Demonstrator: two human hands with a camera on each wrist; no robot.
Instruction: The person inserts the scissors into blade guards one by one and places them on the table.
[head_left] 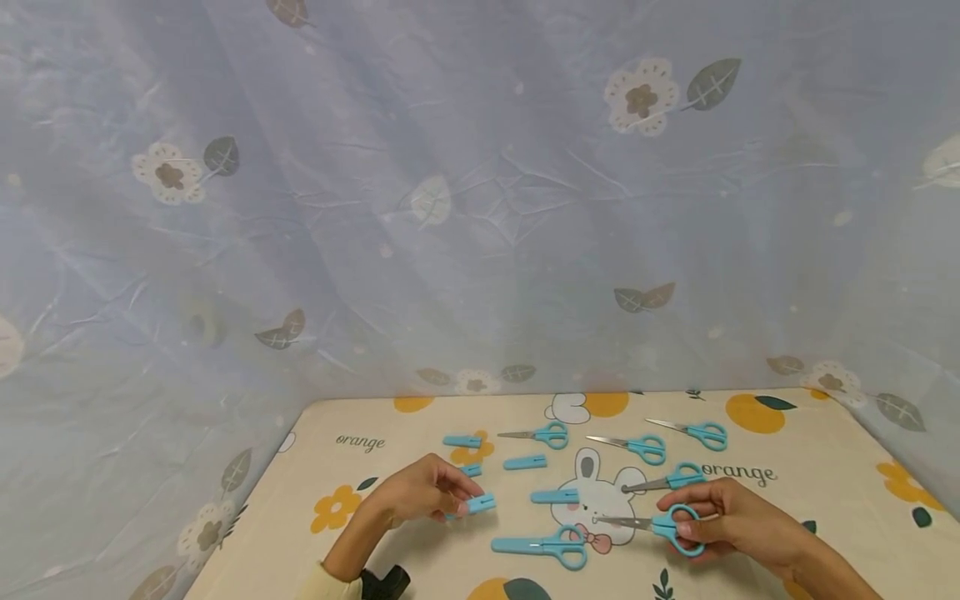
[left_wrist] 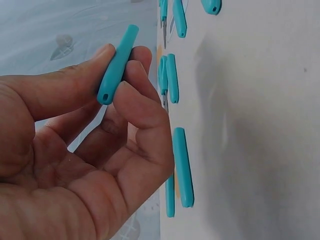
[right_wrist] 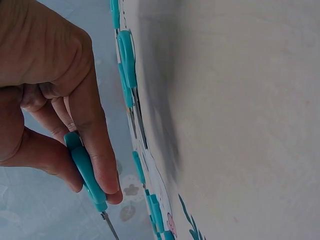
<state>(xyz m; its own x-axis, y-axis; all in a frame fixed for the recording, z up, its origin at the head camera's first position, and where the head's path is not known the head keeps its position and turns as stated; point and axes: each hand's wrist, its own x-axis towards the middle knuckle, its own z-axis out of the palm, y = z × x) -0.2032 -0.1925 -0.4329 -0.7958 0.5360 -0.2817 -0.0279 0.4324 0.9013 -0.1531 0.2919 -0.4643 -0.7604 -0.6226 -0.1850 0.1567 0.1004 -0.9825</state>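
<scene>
A light-blue scissors cover (head_left: 482, 503) is pinched between the thumb and fingers of my left hand (head_left: 426, 492); in the left wrist view this cover (left_wrist: 118, 67) is lifted off the cloth. My right hand (head_left: 723, 521) grips a pair of scissors (head_left: 666, 525) by its blue handles, the bare blades pointing left toward the cover. In the right wrist view thumb and fingers press the handle (right_wrist: 86, 172) from both sides. Between the hands, nearer the front, lies a sheathed pair of scissors (head_left: 538, 546).
Several bare scissors (head_left: 636, 448) lie at the back right and centre. Loose blue covers (head_left: 525, 462) are spread over the left and middle of the patterned tablecloth (head_left: 420, 425). A hanging curtain (head_left: 480, 208) encloses the table's back and sides.
</scene>
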